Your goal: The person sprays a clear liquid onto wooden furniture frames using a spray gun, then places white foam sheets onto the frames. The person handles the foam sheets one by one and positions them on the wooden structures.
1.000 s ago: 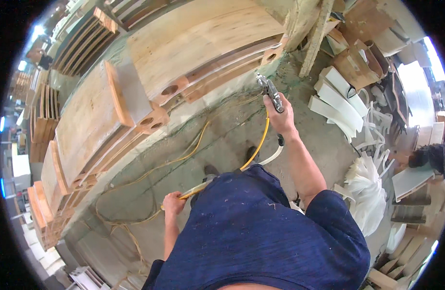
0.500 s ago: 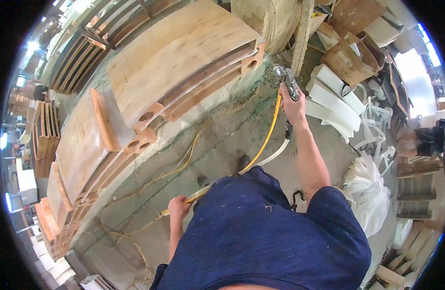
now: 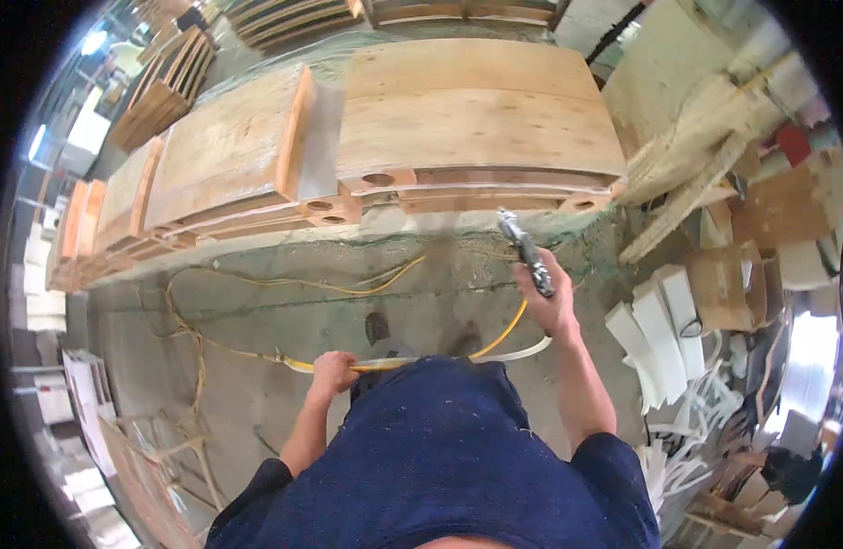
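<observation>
My right hand point(image 3: 557, 300) is closed round the handle of a silver metal spray gun point(image 3: 524, 249), held out in front of me with its head toward the wooden structures. A yellow hose point(image 3: 506, 337) and a whitish hose point(image 3: 529, 350) come from below that hand and sweep across my waist. On the other side my left hand point(image 3: 332, 373) is wrapped round the hoses at hip height. Beyond the gun lies a plywood-topped wooden frame point(image 3: 481, 110), with round holes in its end blocks. The trigger is hidden by my fingers.
Similar plywood frames point(image 3: 229, 137) continue in a row to the left. Loose yellow hose point(image 3: 357, 291) trails over the concrete floor by my feet. To the right are white foam strips point(image 3: 655, 339), a cardboard box point(image 3: 731, 284) and a rough wooden post point(image 3: 682, 197).
My view has swung to the right, bringing the plywood frame straight ahead. The spray gun has moved from the post's base to before the frame. Both hands keep their grips.
</observation>
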The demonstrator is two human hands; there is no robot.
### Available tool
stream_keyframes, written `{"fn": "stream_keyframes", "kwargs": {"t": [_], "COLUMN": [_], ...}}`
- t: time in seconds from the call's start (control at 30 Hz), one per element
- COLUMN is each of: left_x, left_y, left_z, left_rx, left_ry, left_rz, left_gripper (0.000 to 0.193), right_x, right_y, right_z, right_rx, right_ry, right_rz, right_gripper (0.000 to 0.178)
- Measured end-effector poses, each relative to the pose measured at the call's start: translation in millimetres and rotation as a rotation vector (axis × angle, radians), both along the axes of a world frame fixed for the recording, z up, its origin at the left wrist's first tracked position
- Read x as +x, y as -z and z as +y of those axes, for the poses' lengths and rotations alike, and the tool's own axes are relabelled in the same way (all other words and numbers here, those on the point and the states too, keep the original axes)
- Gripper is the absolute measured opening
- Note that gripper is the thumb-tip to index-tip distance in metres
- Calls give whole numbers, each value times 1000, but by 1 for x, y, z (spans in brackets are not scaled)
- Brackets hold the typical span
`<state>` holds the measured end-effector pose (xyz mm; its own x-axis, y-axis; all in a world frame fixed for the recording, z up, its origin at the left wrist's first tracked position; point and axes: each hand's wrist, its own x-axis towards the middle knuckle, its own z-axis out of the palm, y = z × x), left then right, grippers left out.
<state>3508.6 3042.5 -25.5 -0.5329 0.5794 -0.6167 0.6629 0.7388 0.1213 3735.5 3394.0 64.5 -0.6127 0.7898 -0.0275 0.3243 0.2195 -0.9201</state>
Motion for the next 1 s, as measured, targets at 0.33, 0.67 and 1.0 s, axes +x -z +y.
{"fn": "stream_keyframes", "kwargs": {"t": [0.33, 0.67, 1.0], "left_x": [-71, -205, -240], "left_y": [38, 33, 43], "left_z": [-66, -84, -99], "left_rx": [112, 212, 252], "left_ry": [-145, -125, -90], "left_rz": [-42, -90, -194], "left_gripper": [23, 22, 19], "right_x": [-185, -335, -306], "right_y": [-45, -85, -61], "right_z": [-45, -36, -103], "right_rx": [174, 312, 400], "right_ry": [-265, 23, -74], "right_rz": [-228, -218, -189], "right_gripper": [40, 41, 28]}}
